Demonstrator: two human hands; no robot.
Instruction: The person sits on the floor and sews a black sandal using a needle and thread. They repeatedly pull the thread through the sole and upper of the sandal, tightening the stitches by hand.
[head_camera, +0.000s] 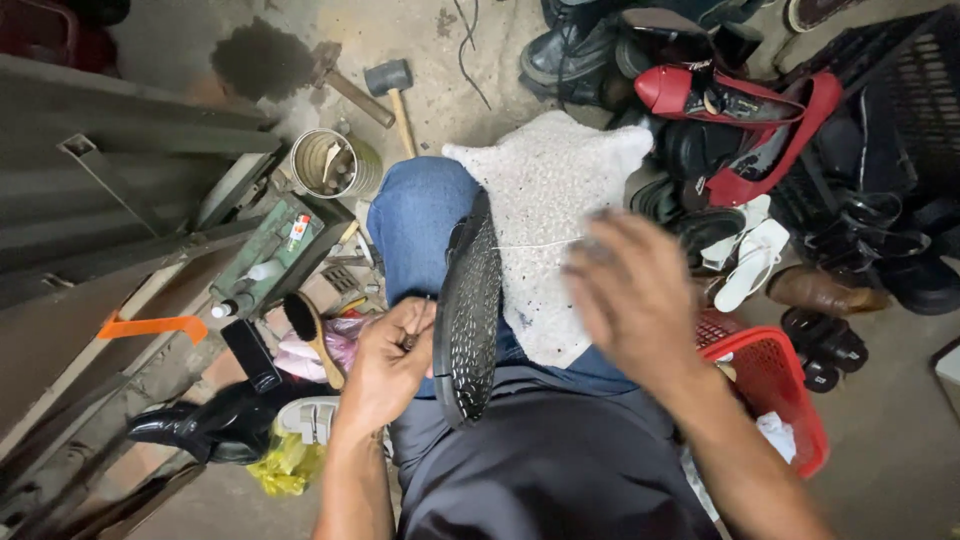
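Observation:
A black shoe stands on its edge on my lap, its patterned sole facing left. My left hand presses against the sole and pinches a thin metal tool at its edge. A pale thread runs from the shoe's upper rim to my right hand, which is blurred and held up to the right, fingers closed on the thread. A white speckled cloth covers my knee under the shoe.
A red basket sits at my right. Many shoes and sandals pile at the back right. At the left are a brush, a tin can, a hammer, a green box and a black boot.

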